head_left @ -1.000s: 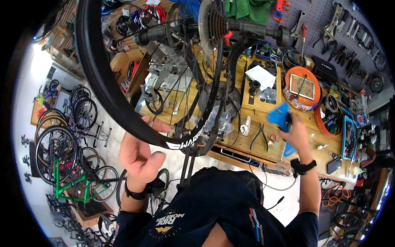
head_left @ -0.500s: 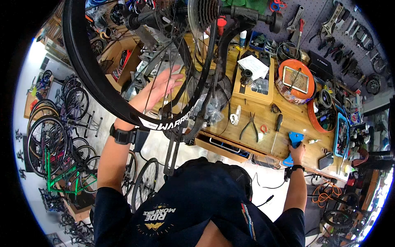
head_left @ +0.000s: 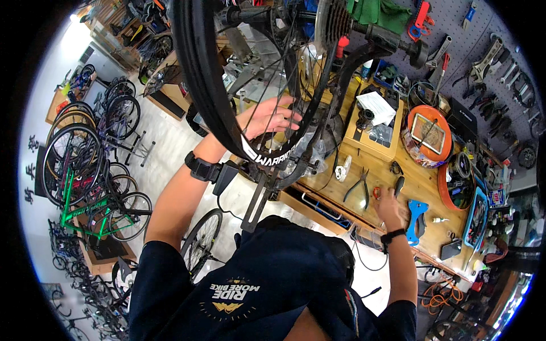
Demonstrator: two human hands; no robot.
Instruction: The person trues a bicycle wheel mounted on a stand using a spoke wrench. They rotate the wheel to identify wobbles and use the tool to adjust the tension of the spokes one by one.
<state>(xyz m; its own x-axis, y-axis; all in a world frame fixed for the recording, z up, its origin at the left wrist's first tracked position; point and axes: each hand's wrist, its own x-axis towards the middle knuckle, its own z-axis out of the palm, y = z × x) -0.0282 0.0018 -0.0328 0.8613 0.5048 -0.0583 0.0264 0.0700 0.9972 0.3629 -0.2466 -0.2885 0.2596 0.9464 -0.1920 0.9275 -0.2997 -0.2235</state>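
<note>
A bicycle wheel with a black rim [head_left: 202,74] and a rear cassette [head_left: 334,25] is mounted in a dark truing stand [head_left: 355,65]. My left hand [head_left: 270,118] reaches in among the spokes, fingers loosely apart; whether they touch a spoke, I cannot tell. Over the bench hovers my right hand [head_left: 389,210], slightly blurred, its fingers stretched forward and nothing visible in them. Just by those fingertips lie a small red ring-shaped tool [head_left: 376,194] and a screwdriver with a dark handle [head_left: 400,184]. To the right of that hand rests a blue flat tool [head_left: 417,220].
Pliers [head_left: 358,190] and a white tool [head_left: 343,169] lie on the wooden bench [head_left: 318,181]. Behind them stand a cardboard box [head_left: 369,139], an orange bowl [head_left: 429,111] and a red tray [head_left: 443,187]. An open drawer [head_left: 313,210] juts out below. Bikes [head_left: 85,199] line the left side.
My right hand has let go of the blue tool and moved left toward the red ring and screwdriver. My left hand stays among the spokes. The whole view has shifted.
</note>
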